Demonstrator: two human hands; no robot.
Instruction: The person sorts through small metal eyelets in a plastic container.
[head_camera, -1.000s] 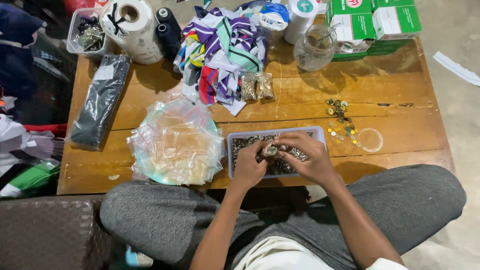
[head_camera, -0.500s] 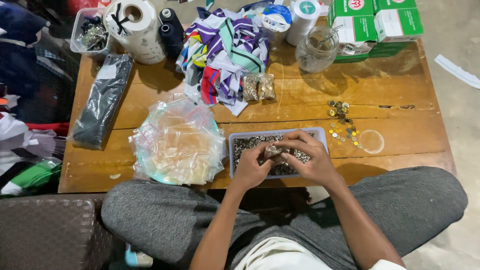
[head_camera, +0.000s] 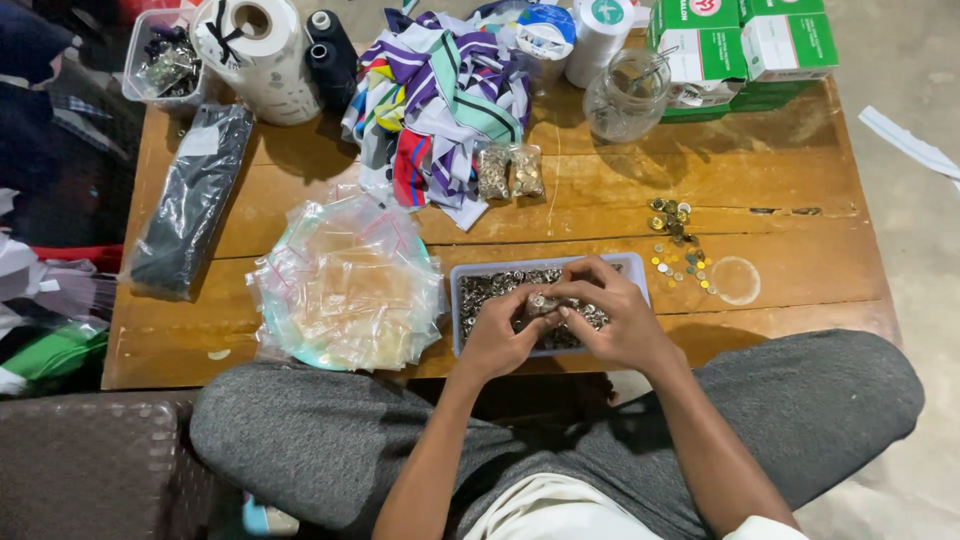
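Since a second ago almost nothing has shifted: both your hands stay over the tray, the fingers only working a little closer together.

Starting at nine o'clock on the wooden table (head_camera: 780, 190), a long dark packet (head_camera: 190, 200) in clear wrap lies lengthwise near the left edge. Up at eleven o'clock stand a clear tub of small parts (head_camera: 160, 62), a white paper roll (head_camera: 255, 45) and two black thread cones (head_camera: 330, 55). Just right of the dark packet, a heap of small clear zip bags (head_camera: 345, 285) sits on a pale round plate at the near edge.

At twelve o'clock lies a pile of striped cloth strips (head_camera: 440, 95), with two little filled bags (head_camera: 510, 172) just beside its lower edge.

Your left hand (head_camera: 497, 335) and right hand (head_camera: 615, 315) meet at six o'clock over the shallow grey tray (head_camera: 462, 300) of small metal pieces. Both are closed, fingertips pinched together on one small metal piece (head_camera: 541, 303) held just above the heap; what kind of fitting it is I cannot quite tell.

To the right, at three o'clock, loose gold and silver studs (head_camera: 678, 240) lie scattered beside a clear round lid (head_camera: 736, 280). At one o'clock stand a glass jar (head_camera: 625, 95) and green and white boxes (head_camera: 745, 45).
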